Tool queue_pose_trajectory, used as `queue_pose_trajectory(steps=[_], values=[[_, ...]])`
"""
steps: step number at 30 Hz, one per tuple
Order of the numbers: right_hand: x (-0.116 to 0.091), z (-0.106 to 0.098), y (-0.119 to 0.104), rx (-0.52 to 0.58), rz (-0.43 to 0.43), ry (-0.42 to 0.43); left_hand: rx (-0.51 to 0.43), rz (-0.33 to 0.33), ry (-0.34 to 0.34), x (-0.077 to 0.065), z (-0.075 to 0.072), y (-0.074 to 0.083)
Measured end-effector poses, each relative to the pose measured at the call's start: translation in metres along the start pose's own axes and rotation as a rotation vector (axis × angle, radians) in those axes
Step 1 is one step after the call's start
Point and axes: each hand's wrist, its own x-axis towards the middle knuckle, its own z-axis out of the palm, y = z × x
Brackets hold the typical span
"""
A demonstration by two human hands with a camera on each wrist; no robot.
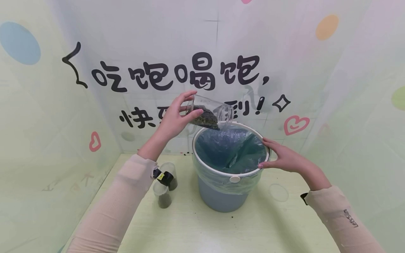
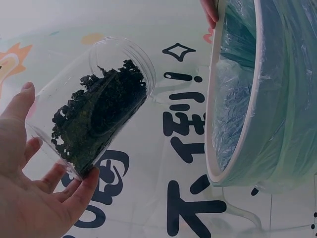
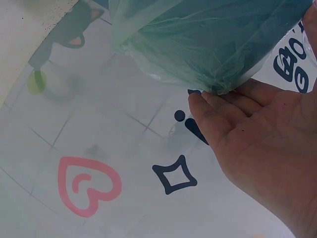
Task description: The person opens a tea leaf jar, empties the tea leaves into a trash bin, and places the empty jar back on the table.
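Up above the bin's left rim, my left hand (image 1: pixel 175 116) grips a clear cylindrical jar (image 1: pixel 226 111) by its base end. The jar lies tilted, its mouth toward the right. Dark, crumbly dried leaves (image 2: pixel 101 111) rest along its lower side. Below stands a blue-grey bin (image 1: pixel 223 201) with a white rim, lined with a translucent green plastic bag (image 1: pixel 243 146) that folds down over the outside. My right hand (image 1: pixel 288 158) touches the bin's right rim with thumb and fingers spread apart. In the right wrist view its extended fingers meet the bag (image 3: pixel 193 54).
Two small clear containers with dark contents stand left of the bin: a taller one (image 1: pixel 170 168) behind a shorter one (image 1: pixel 162 194). Small dark specks lie on the pale table (image 1: pixel 202 233). A printed curtain (image 1: pixel 164 31) with writing hangs behind and at both sides.
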Motion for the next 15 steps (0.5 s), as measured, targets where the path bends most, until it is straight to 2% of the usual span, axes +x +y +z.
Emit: queue_pose_trajectory(steps=[15], values=[[0.0014,0.001,0.0027,-0.004,-0.008,0.001,0.005,0.009,-0.015,-0.0008,0.0011,0.0008]])
